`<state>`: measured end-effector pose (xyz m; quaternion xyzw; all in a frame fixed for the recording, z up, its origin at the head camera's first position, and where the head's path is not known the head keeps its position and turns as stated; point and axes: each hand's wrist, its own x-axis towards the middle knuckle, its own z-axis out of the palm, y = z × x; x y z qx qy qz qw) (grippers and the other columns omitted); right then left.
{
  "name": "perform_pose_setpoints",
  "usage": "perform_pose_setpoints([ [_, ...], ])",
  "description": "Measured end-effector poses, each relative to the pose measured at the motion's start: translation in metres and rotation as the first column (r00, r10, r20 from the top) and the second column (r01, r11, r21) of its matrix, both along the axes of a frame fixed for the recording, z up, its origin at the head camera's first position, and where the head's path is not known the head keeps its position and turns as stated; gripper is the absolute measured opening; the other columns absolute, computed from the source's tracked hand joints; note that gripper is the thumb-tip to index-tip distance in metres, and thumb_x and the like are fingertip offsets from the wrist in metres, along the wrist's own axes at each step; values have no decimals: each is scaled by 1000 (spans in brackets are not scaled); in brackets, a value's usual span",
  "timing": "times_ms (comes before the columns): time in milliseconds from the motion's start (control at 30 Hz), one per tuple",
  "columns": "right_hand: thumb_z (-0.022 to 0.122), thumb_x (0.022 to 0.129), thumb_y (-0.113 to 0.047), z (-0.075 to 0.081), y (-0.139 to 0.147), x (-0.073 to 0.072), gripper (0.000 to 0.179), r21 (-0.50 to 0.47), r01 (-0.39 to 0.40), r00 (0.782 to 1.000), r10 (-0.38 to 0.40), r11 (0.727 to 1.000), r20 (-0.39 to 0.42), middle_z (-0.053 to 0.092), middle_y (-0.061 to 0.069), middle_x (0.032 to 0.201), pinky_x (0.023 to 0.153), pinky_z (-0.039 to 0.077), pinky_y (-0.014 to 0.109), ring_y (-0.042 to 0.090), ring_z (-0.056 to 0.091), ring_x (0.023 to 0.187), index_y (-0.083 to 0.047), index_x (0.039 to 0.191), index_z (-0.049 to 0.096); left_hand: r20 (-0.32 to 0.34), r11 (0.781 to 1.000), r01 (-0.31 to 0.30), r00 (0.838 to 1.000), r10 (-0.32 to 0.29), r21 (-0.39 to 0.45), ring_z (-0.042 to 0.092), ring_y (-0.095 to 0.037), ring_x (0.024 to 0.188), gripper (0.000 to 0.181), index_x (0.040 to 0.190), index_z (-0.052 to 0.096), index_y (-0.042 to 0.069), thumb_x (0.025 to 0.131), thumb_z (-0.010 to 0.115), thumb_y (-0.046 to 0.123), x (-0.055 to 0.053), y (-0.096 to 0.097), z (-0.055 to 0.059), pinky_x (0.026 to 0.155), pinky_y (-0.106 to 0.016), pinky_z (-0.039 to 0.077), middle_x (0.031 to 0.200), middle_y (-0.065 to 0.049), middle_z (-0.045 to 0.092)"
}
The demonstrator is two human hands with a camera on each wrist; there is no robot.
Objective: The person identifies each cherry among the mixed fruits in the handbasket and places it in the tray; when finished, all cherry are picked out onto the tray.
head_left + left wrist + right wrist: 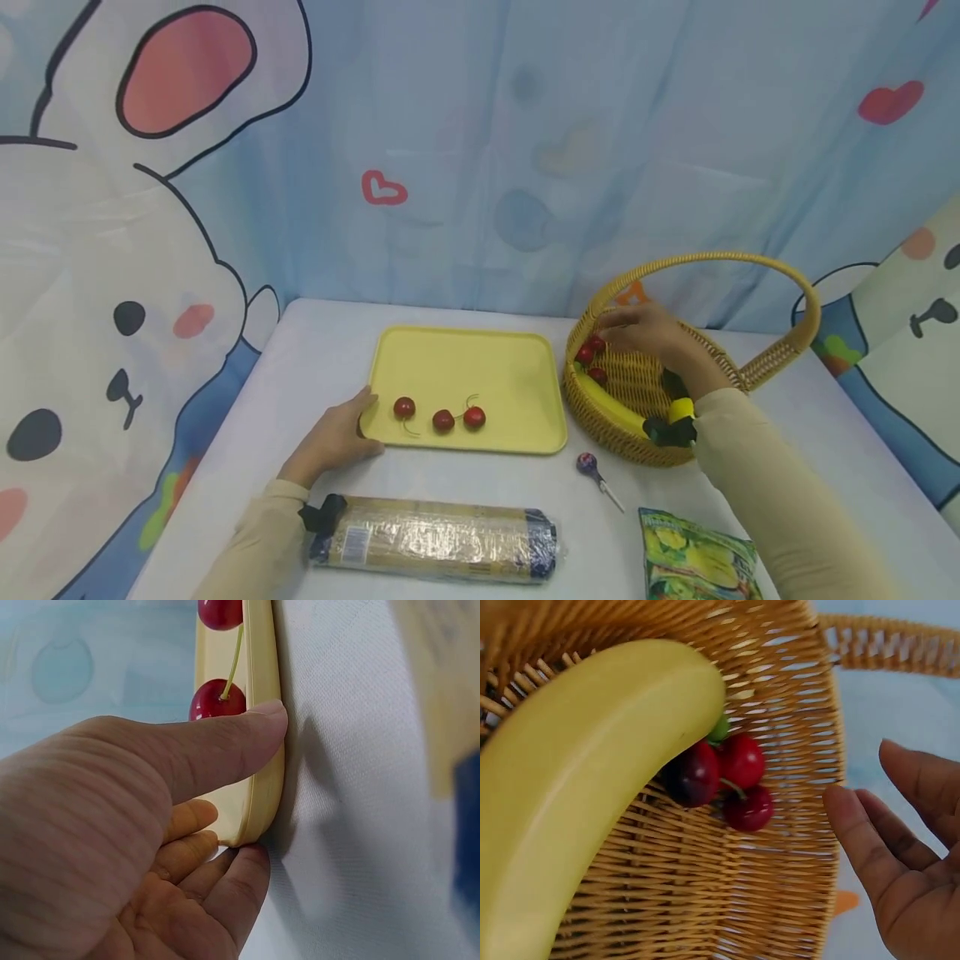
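Note:
My left hand [337, 437] grips the near-left corner of a yellow tray [480, 362]; the left wrist view has the thumb [232, 746] across its rim, other fingers at the corner. Three red cherries with stems lie along the tray's near side, one a cherry [404, 407] closest to that hand. Over the far side of a wicker basket [626, 446], my right hand [648, 337] hovers with relaxed fingers and nothing between them. Inside the basket are a banana [592, 757] and, beside its tip, several dark red cherries [742, 761].
A long clear-wrapped package [438, 537] lies in front of the tray. A lollipop [588, 467] rests before the basket, and a green printed packet [697, 554] sits near the right forearm. The basket's tall handle [705, 257] arches above it. Behind hangs a printed curtain [480, 100].

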<state>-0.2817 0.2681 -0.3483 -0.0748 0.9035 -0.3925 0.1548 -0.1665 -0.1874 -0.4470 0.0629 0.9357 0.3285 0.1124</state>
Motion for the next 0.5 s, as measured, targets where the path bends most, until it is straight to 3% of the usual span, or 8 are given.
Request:
perform_pose_setpoints([
  [200,59,100,-21,-17,-1,-18,50,16,96,995,-97,995,21,48,28,146,105,49,54,42,55,127,1,143,49,-5,1000,0,1000,0,10,33,-42,144,80,147,40,-7,79,79,11,2,1,-2,119,-52,30,159,-23,28],
  [333,59,100,-14,-27,3,-27,47,-41,162,986,-159,986,50,42,29,149,105,49,49,43,50,131,6,141,50,-19,1000,2,1000,-2,-3,35,-42,143,79,146,42,-7,79,80,12,3,1,-2,119,-52,31,159,-24,29],
  [433,58,100,-13,-35,9,-32,45,-17,182,982,-181,983,48,32,29,156,107,47,52,45,41,138,6,140,51,-21,1000,0,1000,0,-10,35,-42,143,79,146,43,-6,79,80,12,2,1,0,118,-52,32,158,-24,30],
  [500,59,100,-19,-41,12,-33,46,44,186,981,-188,982,40,34,28,156,108,46,55,45,39,139,3,140,53,-17,1000,-3,1000,2,-9,35,-41,144,79,146,43,-6,79,80,12,2,0,0,119,-51,31,159,-23,29],
])
